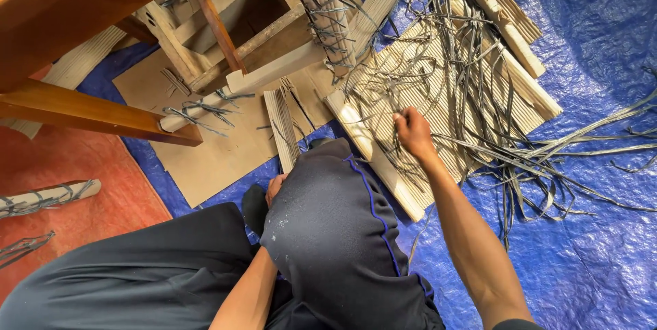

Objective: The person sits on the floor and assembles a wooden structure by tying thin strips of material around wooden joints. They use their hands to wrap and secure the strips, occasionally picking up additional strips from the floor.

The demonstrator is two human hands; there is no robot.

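Observation:
My right hand reaches forward over a ribbed mat of pale cane slats, fingers closed around thin dark strips from a tangled heap. My left hand is low by my knee, mostly hidden behind my dark trouser leg; whether it holds anything is not visible. A narrow slat piece lies just ahead of the left hand.
An overturned wooden frame with strip-wrapped posts stands ahead on brown cardboard. Blue tarp covers the floor on the right, red matting on the left. Polished wooden legs cross at upper left.

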